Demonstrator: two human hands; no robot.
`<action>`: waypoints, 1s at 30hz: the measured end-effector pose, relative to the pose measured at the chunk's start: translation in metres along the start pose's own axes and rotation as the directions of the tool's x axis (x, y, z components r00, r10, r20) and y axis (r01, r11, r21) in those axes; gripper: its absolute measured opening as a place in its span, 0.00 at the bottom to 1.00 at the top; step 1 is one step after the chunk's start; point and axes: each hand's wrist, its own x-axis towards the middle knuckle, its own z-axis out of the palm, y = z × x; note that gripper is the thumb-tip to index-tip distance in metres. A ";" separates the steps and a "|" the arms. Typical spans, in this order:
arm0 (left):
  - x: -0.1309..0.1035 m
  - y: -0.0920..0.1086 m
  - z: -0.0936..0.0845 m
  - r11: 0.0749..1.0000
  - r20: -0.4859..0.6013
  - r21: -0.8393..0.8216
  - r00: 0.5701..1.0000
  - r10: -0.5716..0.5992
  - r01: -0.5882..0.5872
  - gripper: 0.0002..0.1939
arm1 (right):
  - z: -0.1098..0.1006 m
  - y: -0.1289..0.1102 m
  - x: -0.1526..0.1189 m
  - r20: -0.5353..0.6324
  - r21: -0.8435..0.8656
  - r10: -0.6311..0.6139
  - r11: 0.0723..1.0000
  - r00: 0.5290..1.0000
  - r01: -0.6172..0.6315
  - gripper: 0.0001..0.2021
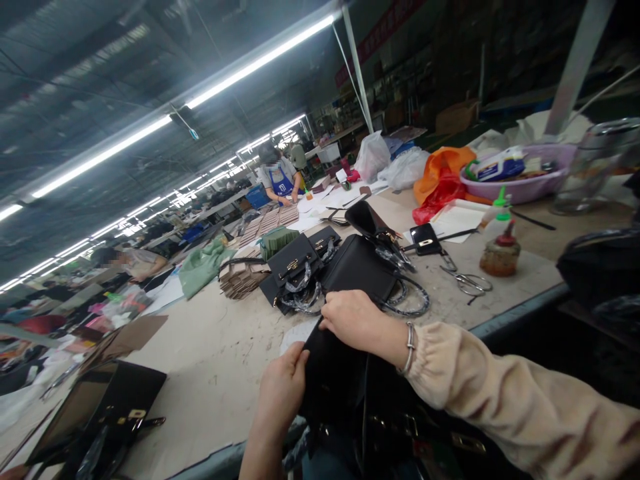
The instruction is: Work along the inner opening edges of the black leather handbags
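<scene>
A black bag [335, 380] is at the table's front edge, between my hands. My left hand [283, 380] pinches its upper edge from the left, thumb and fingers pressed together. Farther along the same edge, my right hand [355, 321] is closed on the bag, below a beige sleeve with a metal bangle at the wrist. Just beyond my hands lie finished-looking black handbags [360, 267] with gold clasps and plastic-wrapped handles. The lower part of the held bag is dark and hard to make out.
On the worktable [210, 360], another black bag [107, 407] stands at the left. Scissors [467, 283], a phone [425, 239], a glue bottle [501, 252] and a purple basin [530, 187] are at the right. Brown pieces [243, 277] lie beyond. A person in a blue apron [281, 187] works farther back.
</scene>
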 end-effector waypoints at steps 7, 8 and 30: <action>0.003 0.017 -0.010 0.995 0.029 0.095 1.000 0.007 -0.010 0.16 | -0.001 0.000 0.001 0.012 0.000 0.006 1.000 1.000 -0.006 0.14; 0.005 0.019 -0.010 0.993 0.027 0.118 1.000 0.016 -0.019 0.15 | -0.001 0.000 0.001 0.012 -0.001 0.009 1.000 1.000 -0.009 0.14; 0.016 0.027 0.002 0.991 -0.059 0.131 0.998 0.010 -0.002 0.14 | -0.007 0.012 -0.008 0.030 -0.003 -0.007 1.000 1.000 0.007 0.12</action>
